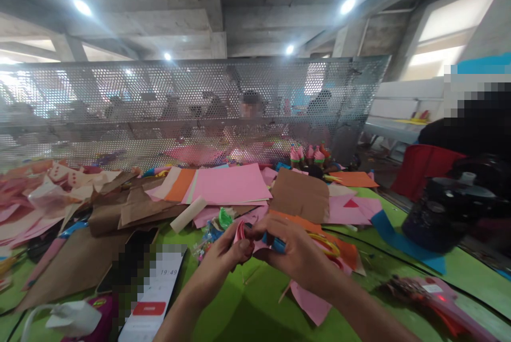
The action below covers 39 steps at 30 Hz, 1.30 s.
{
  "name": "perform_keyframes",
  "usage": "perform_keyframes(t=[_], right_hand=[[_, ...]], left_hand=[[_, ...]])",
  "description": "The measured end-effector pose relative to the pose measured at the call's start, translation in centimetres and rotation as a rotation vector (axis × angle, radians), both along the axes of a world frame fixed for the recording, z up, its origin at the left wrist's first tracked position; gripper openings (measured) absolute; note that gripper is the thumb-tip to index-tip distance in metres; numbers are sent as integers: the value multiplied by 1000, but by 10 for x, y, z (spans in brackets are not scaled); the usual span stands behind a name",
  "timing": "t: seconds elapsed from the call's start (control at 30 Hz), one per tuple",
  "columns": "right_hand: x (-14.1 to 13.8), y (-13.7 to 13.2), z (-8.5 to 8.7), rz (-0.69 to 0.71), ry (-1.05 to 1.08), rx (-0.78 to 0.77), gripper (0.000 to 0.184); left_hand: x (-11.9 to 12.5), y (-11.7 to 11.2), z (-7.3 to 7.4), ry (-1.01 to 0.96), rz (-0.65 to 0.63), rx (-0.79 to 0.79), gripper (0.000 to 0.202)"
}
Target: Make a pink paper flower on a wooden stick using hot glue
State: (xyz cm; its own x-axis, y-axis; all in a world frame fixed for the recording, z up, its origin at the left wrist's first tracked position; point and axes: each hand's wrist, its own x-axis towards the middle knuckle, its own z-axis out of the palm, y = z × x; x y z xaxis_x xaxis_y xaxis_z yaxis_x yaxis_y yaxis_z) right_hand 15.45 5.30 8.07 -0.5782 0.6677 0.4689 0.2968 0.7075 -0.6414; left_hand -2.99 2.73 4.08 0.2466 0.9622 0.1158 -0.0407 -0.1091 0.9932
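Note:
Between my two hands, over the green table, is a small rolled or folded pink piece (240, 231), probably of the same sheet material as lies around. My left hand (229, 250) is closed, its thumb and fingers pinching the piece from the left. From the right, my right hand (285, 241) is closed with its fingertips at the piece's edge; part of the piece is hidden behind the fingers. Just behind the hands lie a green wrapped bit (225, 217) and a clear bag of small coloured things (205, 243). Yellow-handled scissors (329, 246) rest beside my right hand.
Pink sheets (229, 185) and brown sheets (300, 195) are heaped at the back. Phones lie left, one with a lit screen (157, 283), near a white charger (75, 318). A pink glue gun (439, 297) and dark jug (431, 219) stand right. A perforated metal screen (179, 86) rises behind.

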Motion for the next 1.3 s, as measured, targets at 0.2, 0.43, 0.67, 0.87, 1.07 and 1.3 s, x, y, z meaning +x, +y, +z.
perform_keyframes(t=[0.2, 0.43, 0.67, 0.87, 1.07, 1.3], right_hand=[[-2, -2, -3, -43, 8, 17, 10], [-3, -3, -2, -33, -10, 66, 9], [-3, -2, -3, -13, 51, 70, 8], [-2, -7, 3, -18, 94, 12, 16], [-7, -9, 7, 29, 37, 38, 7], [-4, -4, 0, 29, 24, 14, 8]], left_hand=[[-1, -2, 6, 11, -31, 51, 31], [0, -6, 12, 141, -32, 118, 26], [0, -7, 14, 157, -24, 182, 26], [3, -1, 6, 0, -7, 105, 33], [2, -1, 0, -13, -18, 83, 37], [0, -3, 1, -36, -36, 22, 37]])
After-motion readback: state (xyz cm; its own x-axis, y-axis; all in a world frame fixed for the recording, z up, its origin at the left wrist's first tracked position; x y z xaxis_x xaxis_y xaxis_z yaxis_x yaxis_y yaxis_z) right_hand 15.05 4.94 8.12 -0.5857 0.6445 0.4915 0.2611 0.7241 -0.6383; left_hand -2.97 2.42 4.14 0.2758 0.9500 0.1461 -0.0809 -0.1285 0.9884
